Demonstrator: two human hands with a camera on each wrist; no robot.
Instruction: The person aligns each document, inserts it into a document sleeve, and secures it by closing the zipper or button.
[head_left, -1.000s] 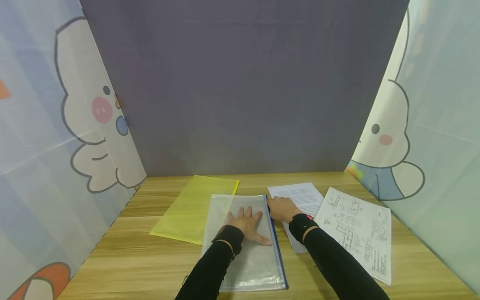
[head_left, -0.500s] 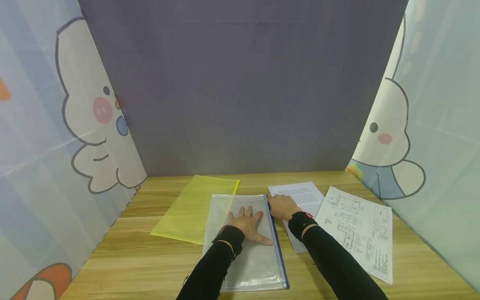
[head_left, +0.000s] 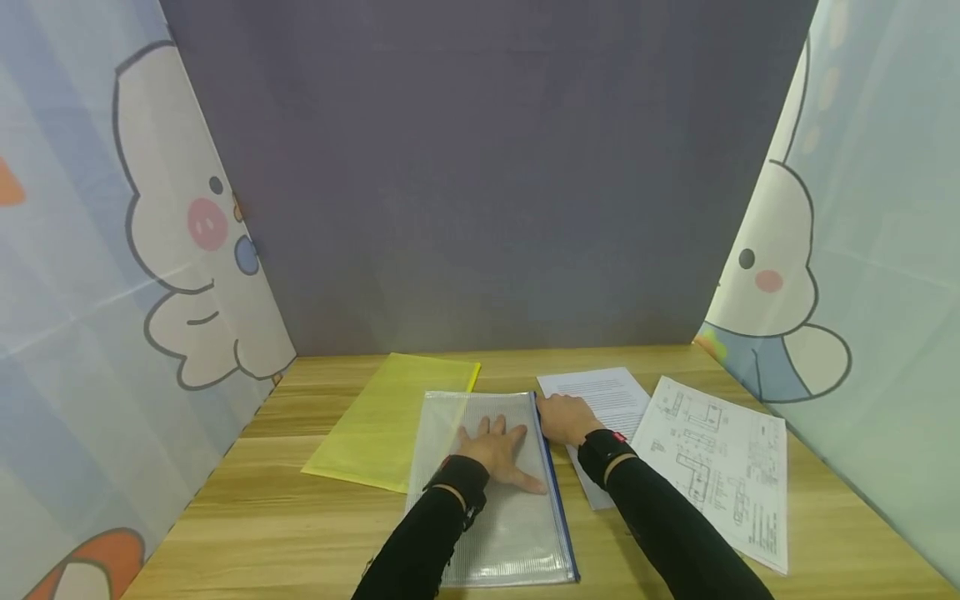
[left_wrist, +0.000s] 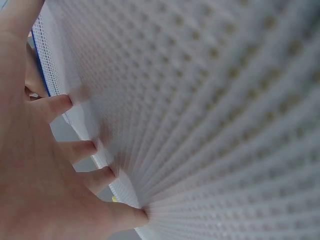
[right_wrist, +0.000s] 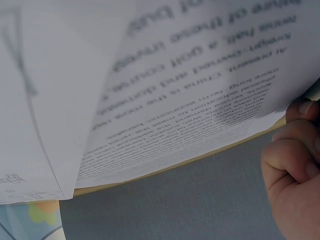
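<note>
A clear mesh-textured zipper pouch lies flat on the table, with a blue zipper along its right edge. On top of the pouch rests my left hand, fingers spread and fingertips pressing the plastic. Up close in the left wrist view, the same hand's fingers touch the ribbed surface. At the far right corner, my right hand is curled and pinches the zipper end; the pull itself is hidden behind the fingers. The right wrist view shows those curled fingers beside a printed page.
A yellow mesh pouch lies at the left, partly under the clear one. To the right are a printed text sheet and a stack of technical drawings overlapping it. A grey panel stands behind the wooden table.
</note>
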